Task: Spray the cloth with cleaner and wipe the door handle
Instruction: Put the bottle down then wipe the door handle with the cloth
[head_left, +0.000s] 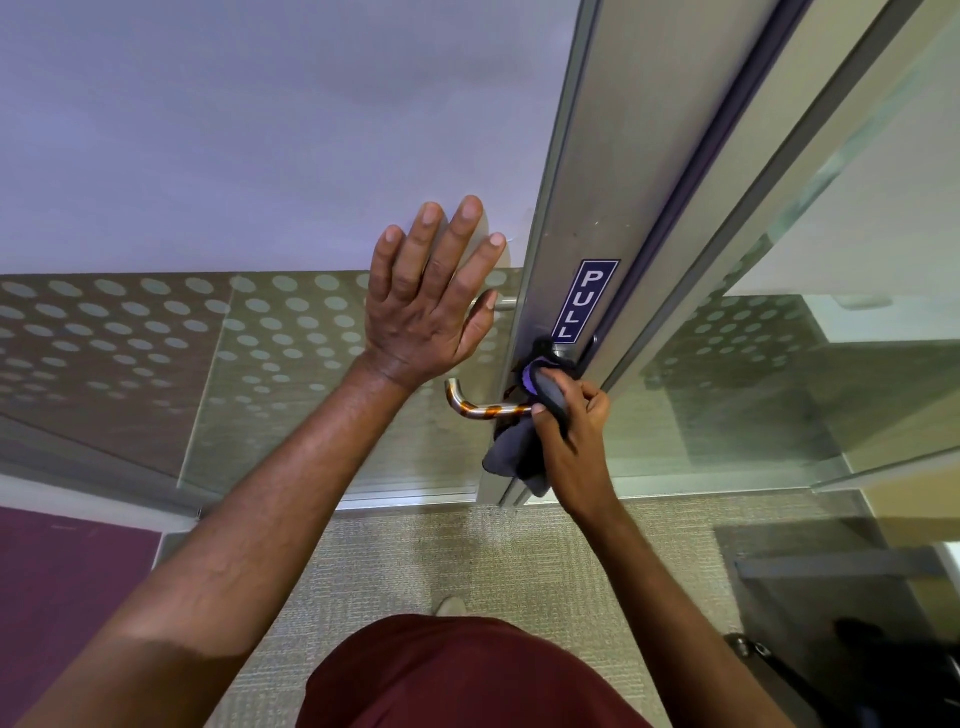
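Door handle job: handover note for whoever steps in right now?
Left hand: open, flat against the glass door, holding nothing.
Right hand: shut on the cloth, pressing it at the base of the handle where it meets the frame, just below the PULL sticker.
Things: the free curved end of the handle is bare; the cloth's tail hangs below the hand. No spray bottle in view.
Done: cloth is in hand and wiping is under way at the base; whether it was sprayed cannot be told.
Left: probably wipe along the lever to its curved end.
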